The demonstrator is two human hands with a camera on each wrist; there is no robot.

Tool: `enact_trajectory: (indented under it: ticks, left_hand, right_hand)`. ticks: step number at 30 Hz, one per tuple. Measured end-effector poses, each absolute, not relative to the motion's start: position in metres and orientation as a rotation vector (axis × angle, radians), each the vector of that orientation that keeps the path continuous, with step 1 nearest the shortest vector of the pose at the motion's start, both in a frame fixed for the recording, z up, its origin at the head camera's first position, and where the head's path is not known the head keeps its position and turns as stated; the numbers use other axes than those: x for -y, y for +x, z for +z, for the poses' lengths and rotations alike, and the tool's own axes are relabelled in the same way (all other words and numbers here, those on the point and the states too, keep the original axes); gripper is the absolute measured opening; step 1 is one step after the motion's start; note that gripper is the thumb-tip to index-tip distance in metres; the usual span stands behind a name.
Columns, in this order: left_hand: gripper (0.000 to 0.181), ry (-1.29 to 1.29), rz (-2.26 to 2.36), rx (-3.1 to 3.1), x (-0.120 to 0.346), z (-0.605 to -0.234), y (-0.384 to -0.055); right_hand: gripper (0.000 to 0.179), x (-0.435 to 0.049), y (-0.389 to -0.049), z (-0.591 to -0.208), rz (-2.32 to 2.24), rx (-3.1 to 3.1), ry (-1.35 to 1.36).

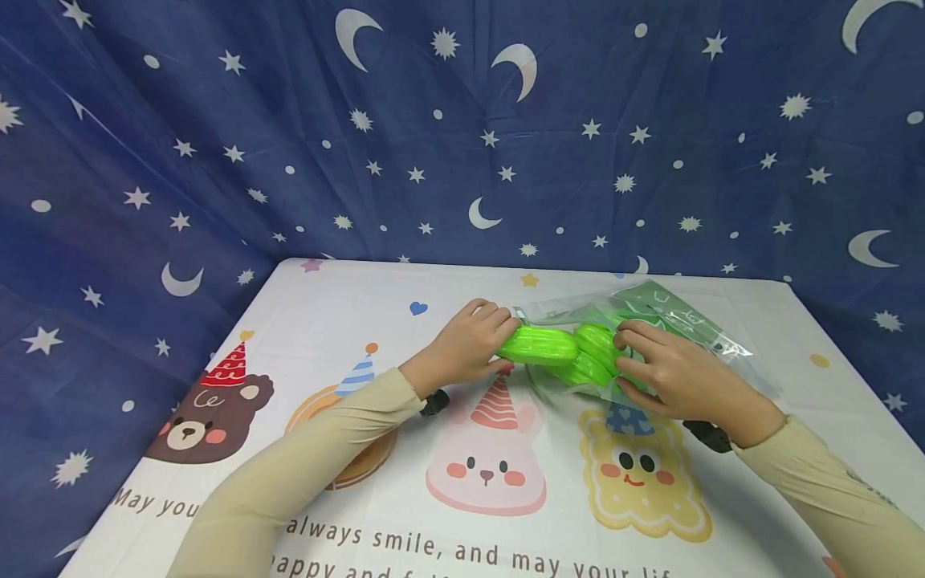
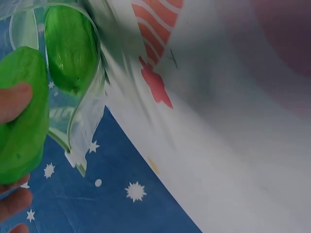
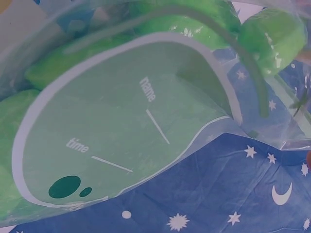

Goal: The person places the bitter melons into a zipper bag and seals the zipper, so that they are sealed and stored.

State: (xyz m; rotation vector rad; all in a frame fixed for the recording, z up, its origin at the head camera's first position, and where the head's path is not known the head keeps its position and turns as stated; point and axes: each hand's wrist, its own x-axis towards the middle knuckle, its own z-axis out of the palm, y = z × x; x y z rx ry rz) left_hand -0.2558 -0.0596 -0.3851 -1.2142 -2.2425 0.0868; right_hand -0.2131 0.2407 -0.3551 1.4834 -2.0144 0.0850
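Note:
My left hand (image 1: 466, 341) pinches the end of a glossy, bright green, elongated fruit-shaped piece (image 1: 540, 346). The left wrist view has the thumb on this green piece (image 2: 24, 121), with fingers beneath it, beside the mouth of a clear zip bag (image 2: 80, 155). Another green piece (image 2: 72, 48) lies inside the bag. On the other side, my right hand (image 1: 672, 373) grips the bag (image 1: 723, 337), with more green pieces (image 1: 596, 345) near its fingertips. Most of the right fingers are out of the right wrist view, where the bag's green label (image 3: 160, 97) reads "name" and "time".
A white cloth with printed cartoon characters and lettering covers the table (image 1: 405, 281). Behind it hangs a dark blue curtain (image 1: 433, 144) with stars and moons. Dark wrist devices sit below both wrists.

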Motion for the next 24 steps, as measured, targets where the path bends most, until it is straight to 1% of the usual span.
enact_trajectory:
  ticks: [6, 14, 24]
  left_hand:
    - [0.054, -1.181, 0.122, 2.252, 0.046, -0.386, -0.256]
    - [0.058, -1.114, 0.160, 2.244, 0.029, -0.388, -0.256]
    - [0.060, -0.956, 0.214, 2.193, 0.019, -0.392, -0.258]
  right_hand:
    - [0.036, -0.241, -0.213, -0.355, 0.091, 2.011, 1.488]
    - [0.036, -0.241, -0.214, -0.356, 0.087, 2.001, 1.485]
    - [0.036, -0.240, -0.215, -0.356, 0.099, 1.983, 1.488]
